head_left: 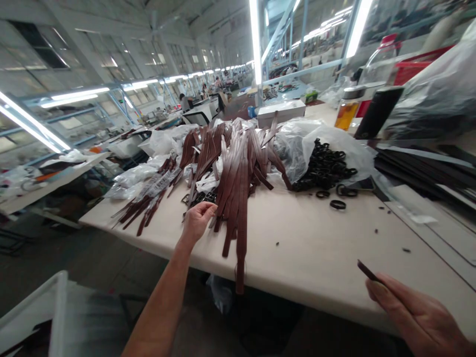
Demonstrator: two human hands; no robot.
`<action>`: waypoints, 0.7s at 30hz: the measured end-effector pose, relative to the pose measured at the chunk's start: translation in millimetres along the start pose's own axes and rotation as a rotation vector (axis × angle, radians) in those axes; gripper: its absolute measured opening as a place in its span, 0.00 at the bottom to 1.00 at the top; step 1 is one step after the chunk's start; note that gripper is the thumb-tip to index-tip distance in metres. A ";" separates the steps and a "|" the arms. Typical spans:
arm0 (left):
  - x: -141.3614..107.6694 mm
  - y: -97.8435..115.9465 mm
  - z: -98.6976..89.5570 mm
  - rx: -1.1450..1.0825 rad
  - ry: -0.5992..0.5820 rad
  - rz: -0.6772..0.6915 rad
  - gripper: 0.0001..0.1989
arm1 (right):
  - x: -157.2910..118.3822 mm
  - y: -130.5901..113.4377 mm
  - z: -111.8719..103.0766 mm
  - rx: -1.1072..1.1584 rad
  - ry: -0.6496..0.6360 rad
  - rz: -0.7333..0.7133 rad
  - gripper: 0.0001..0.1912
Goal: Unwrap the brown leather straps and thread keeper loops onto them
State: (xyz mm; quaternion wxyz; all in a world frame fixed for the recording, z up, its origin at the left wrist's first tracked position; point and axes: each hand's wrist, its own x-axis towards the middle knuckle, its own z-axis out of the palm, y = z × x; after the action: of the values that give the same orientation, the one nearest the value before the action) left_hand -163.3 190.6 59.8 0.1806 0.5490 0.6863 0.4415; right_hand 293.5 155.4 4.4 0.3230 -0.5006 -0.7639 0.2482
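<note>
Brown leather-like straps (232,183) lie heaped on the table, some hanging over its front edge. At the left side of this heap is my left hand (199,220), thumb and fingers pinched together; what they grip, if anything, is too small to name. Black buckles (209,197) lie just behind it. Over the table's right front part, my right hand (405,307) is closed on a dark strip (367,271) that sticks out to the left. Black loops (323,166) spill from a clear plastic bag (297,144), with a few loose ones in front, such as one loop (337,204).
The cloth-covered table (305,258) holds an amber bottle (347,111), a black cylinder (379,113) and a white box (281,113) at the back. Dark sheets (420,173) lie at the right. A white bin (61,312) stands low at the left. People are far behind.
</note>
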 end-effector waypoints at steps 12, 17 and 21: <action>33.1 37.1 59.4 0.119 -0.153 0.209 0.16 | 2.7 -32.0 -0.4 0.097 -0.012 0.011 0.17; 45.7 61.7 92.5 0.203 -0.274 0.324 0.13 | 3.1 -37.1 -1.2 0.088 -0.030 -0.036 0.17; 48.2 82.0 117.1 0.291 -0.400 0.460 0.12 | 3.0 -40.7 -2.0 0.081 -0.044 -0.035 0.19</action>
State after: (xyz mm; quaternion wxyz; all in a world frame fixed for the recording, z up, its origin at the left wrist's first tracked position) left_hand -44.8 283.0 73.4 0.1269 0.7854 0.5512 0.2515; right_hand 269.5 143.1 35.1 0.3301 -0.4682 -0.7688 0.2841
